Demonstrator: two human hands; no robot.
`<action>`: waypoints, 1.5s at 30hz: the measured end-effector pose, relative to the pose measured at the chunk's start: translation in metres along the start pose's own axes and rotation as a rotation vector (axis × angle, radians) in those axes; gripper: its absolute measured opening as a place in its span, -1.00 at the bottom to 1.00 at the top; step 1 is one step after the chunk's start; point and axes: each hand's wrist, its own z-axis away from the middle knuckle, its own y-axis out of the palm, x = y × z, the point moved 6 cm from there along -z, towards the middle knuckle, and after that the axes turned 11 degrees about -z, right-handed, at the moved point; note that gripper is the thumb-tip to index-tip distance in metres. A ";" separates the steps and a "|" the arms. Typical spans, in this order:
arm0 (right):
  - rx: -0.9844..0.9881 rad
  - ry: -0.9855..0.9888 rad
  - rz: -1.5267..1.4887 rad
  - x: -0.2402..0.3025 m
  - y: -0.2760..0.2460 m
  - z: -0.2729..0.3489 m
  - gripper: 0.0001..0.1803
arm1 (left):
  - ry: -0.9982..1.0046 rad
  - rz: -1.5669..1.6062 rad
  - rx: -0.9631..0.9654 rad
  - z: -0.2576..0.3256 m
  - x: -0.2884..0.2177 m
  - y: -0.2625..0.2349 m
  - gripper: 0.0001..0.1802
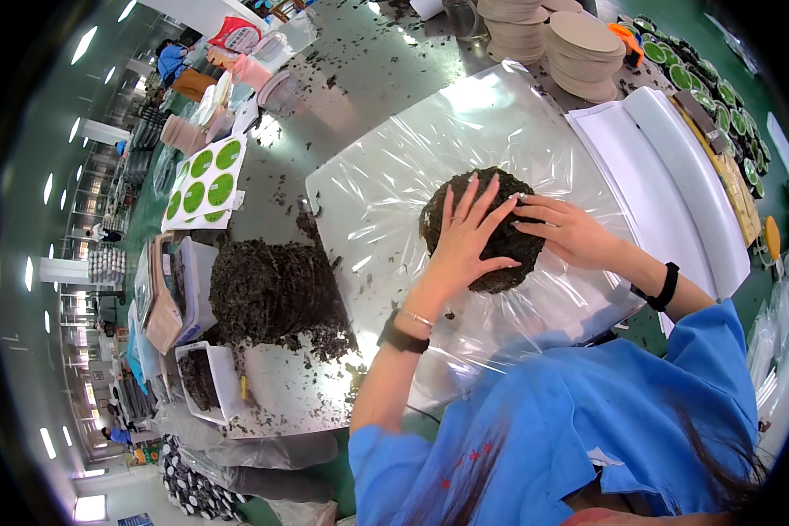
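A round, dark cake of what looks like dried seaweed [508, 245] lies on a sheet of clear, wrinkled plastic film [377, 193]. Across its left and middle part my left hand [466, 235] rests flat, fingers spread and thumb out to the right. My right hand [574, 230] reaches in from the right, its stretched fingertips touching the cake's upper right edge, close to the left fingertips. Neither hand grips anything. Under the hands, part of the cake is hidden.
Left of the film lies a stack of similar dark cakes [267, 289], with a white bin [210, 381] beside it. Green round labels [203, 180] are farther left. Paper discs [583, 53] stand stacked at the far side, and white sheets [666, 175] lie to the right. Dark crumbs litter the metal table [324, 114].
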 end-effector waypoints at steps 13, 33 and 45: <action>0.089 -0.073 0.038 0.009 0.008 -0.019 -0.88 | 0.025 -0.108 0.391 0.002 0.028 0.066 0.10; 0.756 0.204 -1.381 0.097 0.006 0.068 -0.55 | 0.048 0.349 0.074 0.007 0.040 0.043 -0.33; -0.043 0.184 0.219 0.050 0.066 -0.004 -0.04 | -1.482 0.921 -0.422 0.235 0.029 0.028 -0.09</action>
